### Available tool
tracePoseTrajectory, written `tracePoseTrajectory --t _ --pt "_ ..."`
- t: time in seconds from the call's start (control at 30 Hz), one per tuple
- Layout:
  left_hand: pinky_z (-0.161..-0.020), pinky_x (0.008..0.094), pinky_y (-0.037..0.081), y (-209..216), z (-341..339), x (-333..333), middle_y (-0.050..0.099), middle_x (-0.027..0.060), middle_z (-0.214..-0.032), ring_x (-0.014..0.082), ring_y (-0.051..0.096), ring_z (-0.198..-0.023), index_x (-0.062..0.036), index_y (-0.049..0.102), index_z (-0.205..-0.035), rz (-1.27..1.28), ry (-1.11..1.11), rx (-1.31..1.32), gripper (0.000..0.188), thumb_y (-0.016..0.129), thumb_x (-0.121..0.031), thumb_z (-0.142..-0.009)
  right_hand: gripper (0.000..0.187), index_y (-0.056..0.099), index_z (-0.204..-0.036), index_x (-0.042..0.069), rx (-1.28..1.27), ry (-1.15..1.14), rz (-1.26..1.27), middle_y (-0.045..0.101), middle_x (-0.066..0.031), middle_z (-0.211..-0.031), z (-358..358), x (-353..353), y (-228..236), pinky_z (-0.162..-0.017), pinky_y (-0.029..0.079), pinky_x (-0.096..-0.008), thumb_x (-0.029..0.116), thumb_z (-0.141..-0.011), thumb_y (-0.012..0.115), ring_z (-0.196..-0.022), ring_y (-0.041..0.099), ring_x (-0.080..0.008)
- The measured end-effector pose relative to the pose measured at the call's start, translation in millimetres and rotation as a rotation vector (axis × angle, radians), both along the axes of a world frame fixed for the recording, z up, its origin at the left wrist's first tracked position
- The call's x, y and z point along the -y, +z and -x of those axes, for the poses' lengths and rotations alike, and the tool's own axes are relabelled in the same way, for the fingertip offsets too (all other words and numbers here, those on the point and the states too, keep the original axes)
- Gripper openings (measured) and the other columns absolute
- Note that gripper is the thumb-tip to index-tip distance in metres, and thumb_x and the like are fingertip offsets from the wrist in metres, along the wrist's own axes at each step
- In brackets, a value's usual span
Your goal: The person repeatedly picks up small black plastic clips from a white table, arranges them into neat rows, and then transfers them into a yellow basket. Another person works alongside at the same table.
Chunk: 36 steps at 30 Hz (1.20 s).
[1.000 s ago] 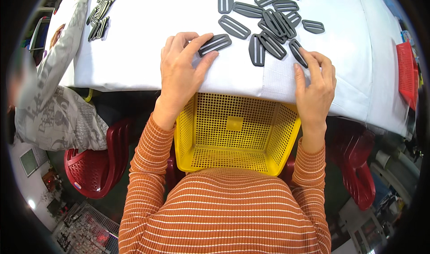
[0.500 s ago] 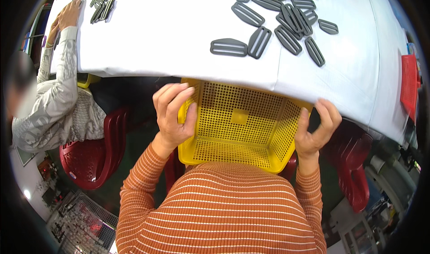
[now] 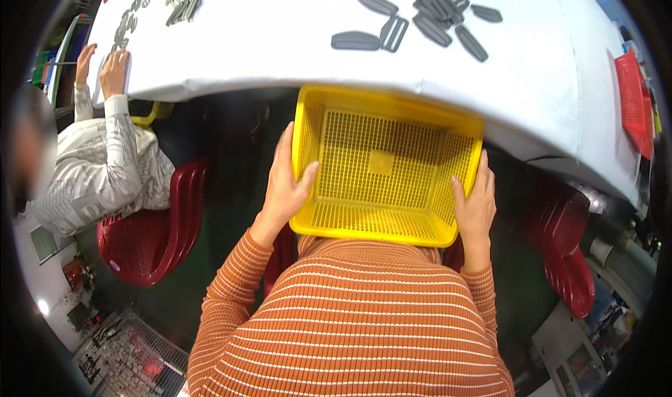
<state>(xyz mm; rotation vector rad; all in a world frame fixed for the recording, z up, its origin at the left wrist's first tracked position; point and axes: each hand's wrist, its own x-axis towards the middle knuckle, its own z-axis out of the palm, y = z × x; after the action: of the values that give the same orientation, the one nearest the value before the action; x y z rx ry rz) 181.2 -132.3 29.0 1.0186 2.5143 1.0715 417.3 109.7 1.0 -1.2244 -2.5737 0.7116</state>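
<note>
A yellow perforated plastic basket [image 3: 381,233] rests in front of my body, its far rim at the table edge, with nothing in it. My left hand [image 3: 285,187] grips its left side, thumb over the rim and fingers along the outside wall. On the opposite side, my right hand [image 3: 476,201] holds the basket the same way. Beyond it, a loose pile of dark grey slotted strap buckles [image 3: 435,8] lies on the white-covered table [image 3: 266,47]. Two of these buckles lie nearest to the basket.
At left, a co-worker in a patterned sleeve [image 3: 120,127] reaches over the table beside a row of small dark pieces [image 3: 126,24]. Another buckle cluster [image 3: 185,1] lies nearby. Dark red chairs [image 3: 150,236] stand either side of me. A red basket [image 3: 633,103] is at the right edge.
My hands have closed onto the basket's sides from a looser pose at its rim. The basket now shows farther out from under the table edge. The co-worker's hands have moved nearer.
</note>
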Motion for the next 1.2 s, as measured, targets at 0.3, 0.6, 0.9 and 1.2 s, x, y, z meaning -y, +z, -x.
tracePoseTrajectory --t 0.3,0.6,0.9,1.2 --pt "-0.084 0.0377 0.051 75 96 -141 0.067 0.0093 -0.11 0.0301 0.061 -0.099 -0.0039 0.07 -0.107 -0.254 -0.255 -0.523 0.03 0.066 0.007 -0.079 0.041 0.064 -0.122 0.004 -0.448 0.404 -0.334 0.061 -0.01 -0.122 162 -35 78 -0.094 0.044 -0.0399 0.017 -0.084 0.071 -0.112 0.055 -0.028" --pt "-0.093 0.0368 0.05 53 147 -194 0.067 0.0018 -0.118 0.0244 0.058 -0.108 -0.0116 0.072 -0.115 0.052 -0.523 -0.75 0.033 0.072 -0.018 -0.082 0.025 0.073 -0.104 0.008 -0.406 0.283 -0.41 0.067 -0.0016 -0.11 169 -70 64 -0.09 0.041 -0.0379 0.016 -0.08 0.075 -0.106 0.056 -0.0235" --pt "-0.086 0.0357 0.051 68 127 -156 0.069 0.0048 -0.111 0.0247 0.059 -0.1 -0.0068 0.074 -0.109 0.067 -0.415 -0.527 0.035 0.075 -0.001 -0.075 0.021 0.072 -0.096 0.009 -0.398 0.332 -0.442 0.068 0.0017 -0.099 162 -70 52 -0.088 0.038 -0.0397 0.018 -0.077 0.077 -0.096 0.059 -0.0189" --pt "-0.085 0.0359 0.051 71 130 -172 0.068 0.0054 -0.113 0.026 0.06 -0.102 -0.0044 0.072 -0.108 -0.037 -0.418 -0.543 0.028 0.072 -0.005 -0.08 0.015 0.071 -0.096 0.008 -0.357 0.239 -0.242 0.066 -0.001 -0.094 152 -99 68 -0.08 0.039 -0.0362 0.014 -0.082 0.072 -0.083 0.059 -0.0205"
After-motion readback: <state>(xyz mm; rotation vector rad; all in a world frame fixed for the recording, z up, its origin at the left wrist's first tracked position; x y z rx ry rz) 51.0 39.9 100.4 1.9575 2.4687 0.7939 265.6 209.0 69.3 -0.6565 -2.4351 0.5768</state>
